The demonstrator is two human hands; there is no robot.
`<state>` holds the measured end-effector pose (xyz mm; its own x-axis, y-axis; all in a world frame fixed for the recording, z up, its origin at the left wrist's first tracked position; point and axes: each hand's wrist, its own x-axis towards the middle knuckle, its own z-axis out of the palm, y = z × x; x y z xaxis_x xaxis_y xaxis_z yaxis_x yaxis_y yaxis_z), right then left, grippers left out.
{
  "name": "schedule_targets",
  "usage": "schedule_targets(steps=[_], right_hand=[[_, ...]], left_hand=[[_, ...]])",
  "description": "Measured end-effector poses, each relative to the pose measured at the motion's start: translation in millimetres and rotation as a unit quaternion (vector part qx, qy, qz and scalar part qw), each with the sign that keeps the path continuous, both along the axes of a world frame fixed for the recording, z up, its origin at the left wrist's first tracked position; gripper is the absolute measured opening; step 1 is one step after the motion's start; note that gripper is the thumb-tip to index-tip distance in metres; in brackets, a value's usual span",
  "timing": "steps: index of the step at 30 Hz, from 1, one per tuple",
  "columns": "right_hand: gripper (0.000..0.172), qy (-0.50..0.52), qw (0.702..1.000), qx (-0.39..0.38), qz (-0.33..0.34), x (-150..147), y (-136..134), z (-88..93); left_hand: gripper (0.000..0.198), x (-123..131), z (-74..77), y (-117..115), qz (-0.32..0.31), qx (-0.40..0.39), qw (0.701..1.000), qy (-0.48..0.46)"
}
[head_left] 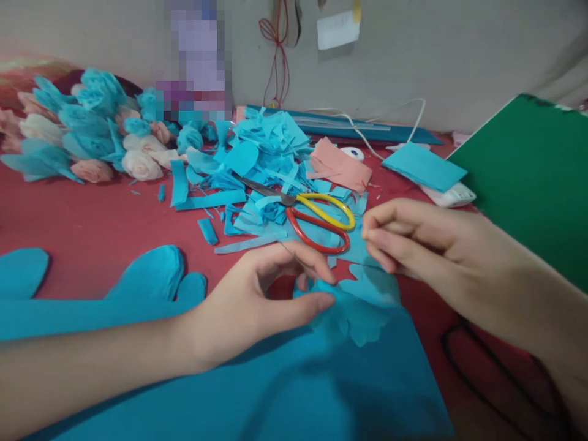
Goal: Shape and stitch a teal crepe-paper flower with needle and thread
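My left hand (271, 294) reaches in from the left, its thumb and curled fingers closed around the edge of a light blue crepe-paper flower (362, 312) with ruffled petals. The petals spread to the right of my fingertips, above a large blue paper sheet (285, 398). My right hand (422, 245) is raised to the right of the flower, its thumb and fingertips pinched together. Whatever is in that pinch is too fine to make out. Scissors (316, 220) with one yellow and one red handle lie just beyond both hands, on paper scraps.
A heap of blue paper scraps (271, 147) covers the middle of the red tabletop (128, 214). Blue, pink and white paper flowers (92, 135) lie at the back left. Cut blue petals (151, 272) rest at left. A green board (533, 184) leans at right, near folded blue paper (425, 166).
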<state>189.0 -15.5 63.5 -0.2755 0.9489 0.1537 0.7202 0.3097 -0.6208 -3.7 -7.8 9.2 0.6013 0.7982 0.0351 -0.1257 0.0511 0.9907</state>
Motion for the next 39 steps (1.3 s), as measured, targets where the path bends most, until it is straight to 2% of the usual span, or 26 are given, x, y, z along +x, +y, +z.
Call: schedule_targets(steps=[5,7,13,16,21,24,27,32,35,39], right_hand=[[0.017,-0.136,0.979,0.148,-0.017,5,3,4.3],[0.016,-0.163,0.971,0.174,-0.030,5,2,6.4],[0.010,-0.112,0.971,0.195,-0.082,5,7,-0.2],[0.009,-0.051,0.980,0.172,-0.089,8,15,-8.5],[0.009,0.091,0.989,0.057,-0.101,17,27,-13.7],[0.014,0.116,0.988,0.023,-0.103,23,32,-11.9],[0.014,0.114,0.987,0.007,-0.116,30,35,-11.4],[0.015,0.042,0.983,0.053,-0.173,50,46,-15.1],[0.017,-0.056,0.971,0.083,-0.217,65,60,-13.1],[0.021,-0.181,0.954,0.066,-0.229,82,86,-3.9]], left_hand=[[0.008,0,2.4,-2,-0.007,0.021,1.000,0.009],[0.008,1,3.1,-1,-0.011,0.026,0.999,0.015],[0.010,0,0.9,0,-0.015,0.013,1.000,0.005],[0.009,-2,0.9,1,-0.034,-0.010,0.999,-0.005],[0.010,-4,2.5,3,-0.101,-0.102,0.987,-0.065],[0.013,-4,4.1,3,-0.162,-0.167,0.966,-0.112],[0.015,-6,7.0,1,-0.219,-0.193,0.949,-0.121],[0.016,-9,9.1,0,-0.287,-0.188,0.932,-0.115],[0.018,-8,8.0,1,-0.293,-0.188,0.931,-0.108],[0.018,-8,7.5,1,-0.284,-0.195,0.932,-0.111]])
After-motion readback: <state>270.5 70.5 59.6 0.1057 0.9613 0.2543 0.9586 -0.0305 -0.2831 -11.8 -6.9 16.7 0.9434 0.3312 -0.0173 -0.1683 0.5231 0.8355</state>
